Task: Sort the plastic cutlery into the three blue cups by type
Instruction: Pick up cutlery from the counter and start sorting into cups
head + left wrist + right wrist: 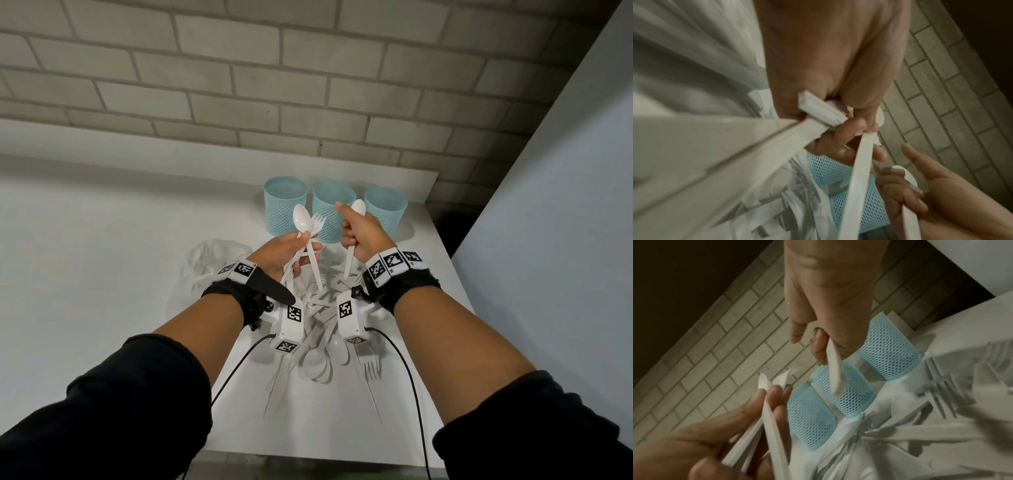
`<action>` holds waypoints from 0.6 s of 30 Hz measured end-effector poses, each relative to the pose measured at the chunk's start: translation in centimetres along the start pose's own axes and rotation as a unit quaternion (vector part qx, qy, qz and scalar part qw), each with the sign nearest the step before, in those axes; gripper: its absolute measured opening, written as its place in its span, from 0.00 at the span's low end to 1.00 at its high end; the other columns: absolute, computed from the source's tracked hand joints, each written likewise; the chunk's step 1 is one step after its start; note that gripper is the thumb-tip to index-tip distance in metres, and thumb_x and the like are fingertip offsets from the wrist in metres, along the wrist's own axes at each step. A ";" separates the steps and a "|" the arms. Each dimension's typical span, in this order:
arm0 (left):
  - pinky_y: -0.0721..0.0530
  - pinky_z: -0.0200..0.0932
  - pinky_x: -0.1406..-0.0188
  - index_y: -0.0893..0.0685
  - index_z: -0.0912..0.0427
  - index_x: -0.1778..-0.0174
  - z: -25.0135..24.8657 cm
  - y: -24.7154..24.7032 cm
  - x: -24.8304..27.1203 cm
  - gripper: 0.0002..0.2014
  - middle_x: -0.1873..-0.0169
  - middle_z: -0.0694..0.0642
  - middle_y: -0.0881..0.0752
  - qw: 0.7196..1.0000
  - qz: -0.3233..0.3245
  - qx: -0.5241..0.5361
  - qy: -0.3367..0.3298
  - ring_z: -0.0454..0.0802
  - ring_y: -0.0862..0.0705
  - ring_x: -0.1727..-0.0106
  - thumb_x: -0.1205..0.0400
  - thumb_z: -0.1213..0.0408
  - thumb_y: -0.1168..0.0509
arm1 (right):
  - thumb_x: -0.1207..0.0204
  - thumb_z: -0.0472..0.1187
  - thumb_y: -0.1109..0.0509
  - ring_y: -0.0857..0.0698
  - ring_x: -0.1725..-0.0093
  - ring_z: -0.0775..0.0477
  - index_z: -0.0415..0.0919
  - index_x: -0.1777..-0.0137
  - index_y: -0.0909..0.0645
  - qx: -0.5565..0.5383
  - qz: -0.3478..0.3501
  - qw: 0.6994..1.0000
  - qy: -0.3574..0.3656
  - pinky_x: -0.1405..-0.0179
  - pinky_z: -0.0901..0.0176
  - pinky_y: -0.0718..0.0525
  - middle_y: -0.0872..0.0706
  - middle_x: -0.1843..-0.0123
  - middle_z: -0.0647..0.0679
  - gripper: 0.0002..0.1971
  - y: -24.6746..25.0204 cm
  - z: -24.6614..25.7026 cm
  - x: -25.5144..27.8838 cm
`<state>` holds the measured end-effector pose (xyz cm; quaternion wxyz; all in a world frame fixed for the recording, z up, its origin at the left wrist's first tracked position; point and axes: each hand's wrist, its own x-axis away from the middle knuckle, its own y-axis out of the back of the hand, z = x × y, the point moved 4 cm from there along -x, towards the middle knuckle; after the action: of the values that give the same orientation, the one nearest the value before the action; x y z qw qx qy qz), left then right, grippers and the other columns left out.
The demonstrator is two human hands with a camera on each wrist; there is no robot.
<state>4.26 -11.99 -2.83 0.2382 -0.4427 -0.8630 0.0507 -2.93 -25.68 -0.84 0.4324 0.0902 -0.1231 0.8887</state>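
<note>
While my left hand is clamped on a mixed bunch, a spoon and a fork fanned out with other handles below, I reckon the main risk is dropping the wrong piece into a cup, or the bunch slipping because the handles are slick and crossed. My right hand is curled tight round one spoon, bowl up, index finger sticking out toward the cups, so it could catch the fork tines or knock a light cup over. Both hands sit raised at frame centre, just in front of the three cups in the upper middle, wrists turned inward, palms facing. No cutlery shows above the cup rims. Most of the pile lies on the desk below my wrists, lower centre.
</note>
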 end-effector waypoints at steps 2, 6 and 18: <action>0.28 0.26 0.86 0.22 0.57 0.43 -0.1 0.0 -0.2 0.08 0.56 0.51 0.14 1.000 -0.005 -0.014 -0.011 0.43 0.17 0.59 0.14 0.60 0.42 | 0.25 0.44 0.26 0.37 0.82 0.60 0.45 0.54 0.24 0.030 0.036 0.999 0.026 0.86 0.68 0.40 0.31 0.71 0.52 0.08 -0.6 0.1 0.3; 0.26 0.28 0.82 0.19 0.53 0.50 0.0 0.3 -0.5 0.04 0.57 0.48 0.12 0.999 -0.019 -0.034 -0.023 0.43 0.16 0.59 0.16 0.59 0.38 | 0.26 0.44 0.26 0.36 0.78 0.57 0.48 0.48 0.19 0.106 0.067 0.988 0.090 0.82 0.66 0.39 0.25 0.69 0.52 0.09 -1.3 0.1 0.7; 0.29 0.29 0.85 0.16 0.57 0.54 0.2 0.5 -1.0 0.07 0.65 0.51 0.11 0.995 -0.075 -0.036 -0.058 0.45 0.25 0.71 0.18 0.58 0.35 | 0.16 0.38 0.44 0.25 0.67 0.53 0.35 0.32 0.30 0.112 -0.035 0.991 0.065 0.72 0.62 0.26 0.24 0.61 0.47 0.15 -1.4 0.0 -0.6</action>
<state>5.05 -12.44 -3.49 0.1746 -0.3810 -0.9075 0.0276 -1.43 -25.31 -0.76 0.4578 0.0847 0.0089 0.8850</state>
